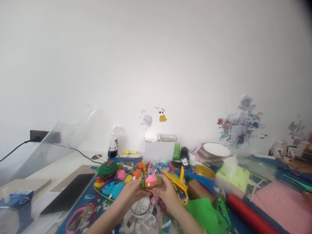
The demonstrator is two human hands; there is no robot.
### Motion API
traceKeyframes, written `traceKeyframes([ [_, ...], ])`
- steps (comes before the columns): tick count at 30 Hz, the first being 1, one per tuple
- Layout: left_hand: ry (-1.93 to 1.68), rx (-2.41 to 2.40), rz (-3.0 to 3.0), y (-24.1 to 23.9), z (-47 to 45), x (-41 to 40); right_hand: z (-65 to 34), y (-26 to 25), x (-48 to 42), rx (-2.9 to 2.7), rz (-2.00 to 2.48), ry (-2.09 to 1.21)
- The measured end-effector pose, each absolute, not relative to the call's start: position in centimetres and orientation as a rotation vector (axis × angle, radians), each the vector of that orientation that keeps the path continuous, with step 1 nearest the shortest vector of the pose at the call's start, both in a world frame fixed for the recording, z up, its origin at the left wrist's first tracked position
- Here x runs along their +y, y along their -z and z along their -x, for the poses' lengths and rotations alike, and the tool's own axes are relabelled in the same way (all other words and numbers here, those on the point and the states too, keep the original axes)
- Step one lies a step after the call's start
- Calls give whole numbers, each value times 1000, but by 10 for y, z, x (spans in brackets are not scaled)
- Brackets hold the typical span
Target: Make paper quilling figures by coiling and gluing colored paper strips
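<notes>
Left hand [133, 192] and right hand [167, 191] pinch a craft [151, 182] from opposite sides, likely to steady it, at the view's six o'clock; tissues [232, 179] sit at its three o'clock, perhaps for convenience.

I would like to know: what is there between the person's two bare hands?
In the head view, a pink, orange and green rounded craft piece is held between the left hand and the right hand.

White table [70, 160], bottle [113, 143], yellow tube [130, 152]
</notes>
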State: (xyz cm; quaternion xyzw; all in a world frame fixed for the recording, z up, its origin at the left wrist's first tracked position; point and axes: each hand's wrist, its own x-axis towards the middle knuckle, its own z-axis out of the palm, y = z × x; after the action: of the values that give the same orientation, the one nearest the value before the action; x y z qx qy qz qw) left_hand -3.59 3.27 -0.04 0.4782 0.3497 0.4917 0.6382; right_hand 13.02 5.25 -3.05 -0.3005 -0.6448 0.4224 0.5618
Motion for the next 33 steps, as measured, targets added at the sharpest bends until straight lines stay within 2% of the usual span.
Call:
traceKeyframes([
  [7,-1254,834,-1269,19,36,46,-131,32,55,-1498,672,-989],
  [17,-1216,703,-1245,3,35,30,-125,38,58,-1461,613,-1035],
  [28,-1329,623,-1051,26,26,33,-128,46,59,-1630,850,-683],
  [33,-1382,715,-1065,33,25,42,-130,26,63,-1764,846,-424],
])
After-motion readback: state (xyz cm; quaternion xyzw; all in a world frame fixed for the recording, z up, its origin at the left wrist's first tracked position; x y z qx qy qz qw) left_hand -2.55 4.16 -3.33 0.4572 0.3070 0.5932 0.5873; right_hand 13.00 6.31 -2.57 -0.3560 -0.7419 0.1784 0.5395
